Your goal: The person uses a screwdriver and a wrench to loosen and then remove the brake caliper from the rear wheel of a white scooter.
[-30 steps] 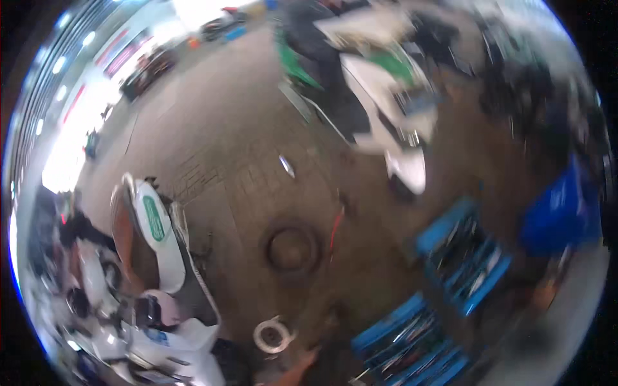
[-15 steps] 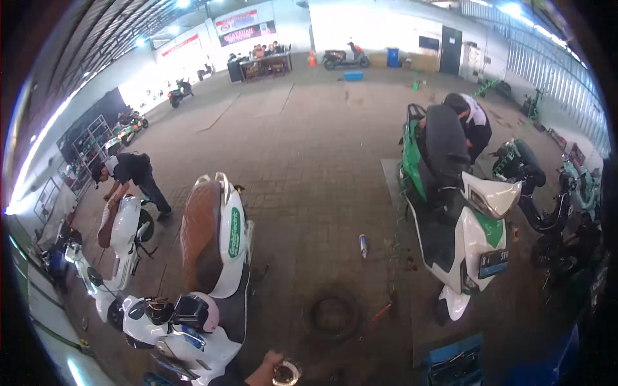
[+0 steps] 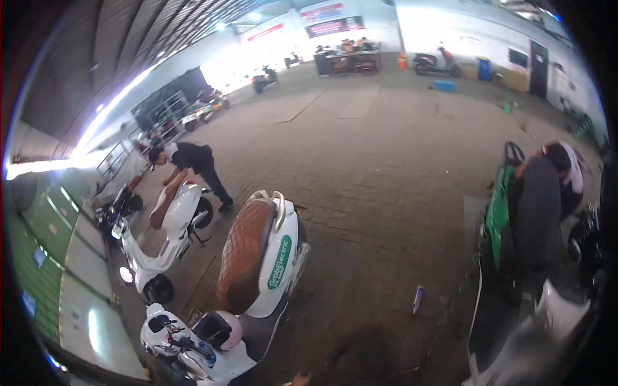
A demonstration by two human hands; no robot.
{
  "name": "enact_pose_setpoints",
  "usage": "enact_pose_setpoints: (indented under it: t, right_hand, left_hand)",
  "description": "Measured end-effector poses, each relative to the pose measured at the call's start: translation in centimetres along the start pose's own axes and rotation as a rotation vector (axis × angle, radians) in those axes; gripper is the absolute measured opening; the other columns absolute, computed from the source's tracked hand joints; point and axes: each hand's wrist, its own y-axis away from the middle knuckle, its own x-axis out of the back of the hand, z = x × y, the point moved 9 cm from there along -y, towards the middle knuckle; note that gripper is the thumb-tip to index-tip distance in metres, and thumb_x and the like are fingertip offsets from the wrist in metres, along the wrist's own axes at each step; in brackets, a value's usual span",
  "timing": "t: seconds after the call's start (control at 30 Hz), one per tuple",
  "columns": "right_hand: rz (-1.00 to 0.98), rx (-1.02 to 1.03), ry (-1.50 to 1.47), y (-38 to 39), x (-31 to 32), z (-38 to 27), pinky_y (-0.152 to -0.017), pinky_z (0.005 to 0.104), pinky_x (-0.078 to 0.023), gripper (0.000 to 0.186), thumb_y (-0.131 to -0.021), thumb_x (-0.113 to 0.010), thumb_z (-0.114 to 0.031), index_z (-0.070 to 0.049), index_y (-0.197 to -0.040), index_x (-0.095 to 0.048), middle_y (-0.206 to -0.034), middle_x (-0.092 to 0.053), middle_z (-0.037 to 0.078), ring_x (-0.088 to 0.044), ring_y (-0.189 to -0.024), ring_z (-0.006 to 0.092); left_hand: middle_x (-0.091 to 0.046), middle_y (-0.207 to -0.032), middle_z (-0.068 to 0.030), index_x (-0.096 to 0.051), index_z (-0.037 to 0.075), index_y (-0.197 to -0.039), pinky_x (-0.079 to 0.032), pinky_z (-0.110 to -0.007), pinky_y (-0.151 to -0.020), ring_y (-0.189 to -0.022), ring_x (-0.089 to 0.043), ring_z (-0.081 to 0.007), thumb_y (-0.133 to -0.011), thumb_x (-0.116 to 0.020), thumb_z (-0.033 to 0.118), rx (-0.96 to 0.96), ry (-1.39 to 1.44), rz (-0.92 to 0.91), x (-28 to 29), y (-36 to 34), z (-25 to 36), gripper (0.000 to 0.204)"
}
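At the bottom edge a small patch of my left hand shows. Its fingers are hidden, so what it holds cannot be told. My right hand is out of view. Nearest to the left hand is a white scooter with a quilted brown seat; a pink helmet rests by its handlebar. A dark tyre lies blurred on the floor just beyond the hand. Farther right, a spray can lies on the paving.
A green and white scooter stands at right, its front blurred, with a person bent behind it. Left, another person leans over a white scooter. At the back are a desk and a blue box.
The view has swung left, so the scene sits farther right. My left hand, earlier beside a round metal ring, has dropped mostly out of sight; the ring and blue toolbox no longer show.
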Motion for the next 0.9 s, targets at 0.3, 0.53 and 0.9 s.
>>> enact_pose_setpoints:
  t: [0.3, 0.53, 0.9]
  right_hand:
    - [-0.162, 0.194, -0.106, -21.0, 0.3, -32.5, -0.102, 0.0449, -0.04, 0.055, -0.097, -0.054, -0.034, -0.006, -0.142, -0.044, -0.14, -0.051, 0.016, -0.047, -0.128, 0.0338]
    - [-0.118, 0.327, 0.197, -22.8, -5.7, -59.7, -0.099, 0.0455, -0.042, 0.053, -0.094, -0.055, -0.034, -0.003, -0.137, -0.047, -0.134, -0.054, 0.018, -0.051, -0.123, 0.0354]
    - [-0.182, 0.283, 0.343, -28.4, -16.1, -81.5, -0.094, 0.0464, -0.046, 0.052, -0.091, -0.057, -0.033, 0.002, -0.128, -0.051, -0.124, -0.058, 0.022, -0.056, -0.115, 0.038]
  left_hand:
    - [-0.067, -0.112, -0.0175, -0.049, -0.002, -0.134, -0.049, -0.037, -0.091, -0.1, -0.065, -0.0311, -0.089, -0.064, 0.044, 0.234, 0.202, 0.057, 6.4, -5.1, 15.5, 0.066]
    - [-0.066, -0.116, -0.0186, -0.049, -0.002, -0.134, -0.047, -0.038, -0.094, -0.106, -0.063, -0.0325, -0.09, -0.064, 0.044, 0.051, 0.147, 0.23, 15.2, -19.2, 30.8, 0.066]
    - [-0.067, -0.108, -0.0178, -0.064, 0.003, -0.113, -0.05, -0.039, -0.088, -0.099, -0.065, -0.0288, -0.082, -0.071, 0.017, -0.519, 0.251, 1.023, 57.8, -26.8, 63.2, 0.035]
